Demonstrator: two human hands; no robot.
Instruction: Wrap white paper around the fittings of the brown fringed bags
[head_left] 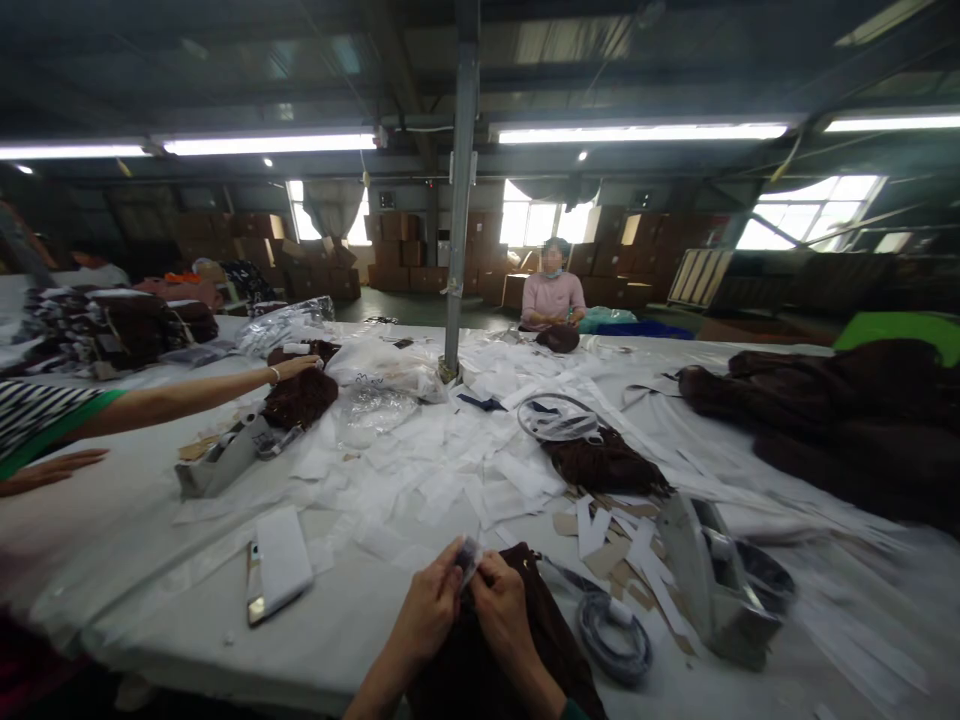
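Observation:
At the near edge of the table, my left hand (pixel 433 600) pinches a small dark piece in clear plastic (pixel 469 556). The fingers of my right hand (pixel 501 598) are closed on the same piece from the other side. What lies inside the plastic is too blurred to name. Below both hands spreads a dark brown fabric item (pixel 559 640), partly hidden by my forearms. To its right lies a coiled grey strap (pixel 615 640) wrapped in plastic. A grey tape dispenser (pixel 716 580) stands further right.
Paper strips (pixel 600 530) and white scraps litter the table (pixel 180 590). A phone (pixel 256 590) lies under a white stack (pixel 283 555). At left, a co-worker's hand (pixel 296 367) touches a brown bundle (pixel 300 398) by another dispenser (pixel 221 460). A post (pixel 456 200) rises mid-table; a person (pixel 553 290) sits opposite.

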